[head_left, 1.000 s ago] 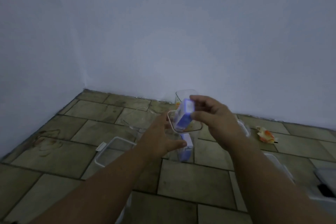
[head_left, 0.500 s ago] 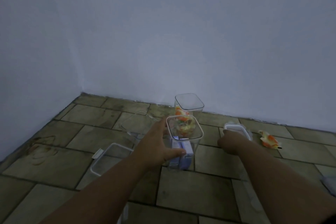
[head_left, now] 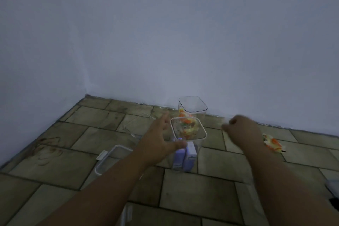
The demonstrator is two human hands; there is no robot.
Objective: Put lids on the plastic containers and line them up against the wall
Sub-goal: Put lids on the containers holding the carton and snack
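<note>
Grip of the left hand (head_left: 161,139) closed on the tall clear container (head_left: 189,135): thumb (head_left: 180,145) pressed to the near wall, fingers wrapped round the far left side, high up by the rim. Upright on the tiled floor (head_left: 201,192), short of the wall (head_left: 183,42), open at the top, no lid on. Purple boxes (head_left: 185,158) at the bottom, bright wrappers above them.

Right hand (head_left: 240,126) curled into a loose fist, blurred, low over the floor to the right of that container and apart from it. Cannot tell whether anything is pinched inside; no lid visible in it.

Further out: second tall container (head_left: 192,105) just behind, against the wall, also open. Low white-rimmed container (head_left: 113,158) beside the left forearm. Loose wrapper (head_left: 273,143) on the tiles past the right wrist.

Likely trouble from here:
- Tipping. Tall and narrow, held near the top with one hand; could lean and spill through the open mouth if shoved toward the wall before capping.
- Knocking the rear container. Very close behind; might topple it or push it askew with a careless slide.
- Bad seal. Wrappers riding high could catch under a lid and keep it from seating.
- Forearm sweep. Low container right under the left arm, easily nudged on pulling back.
</note>
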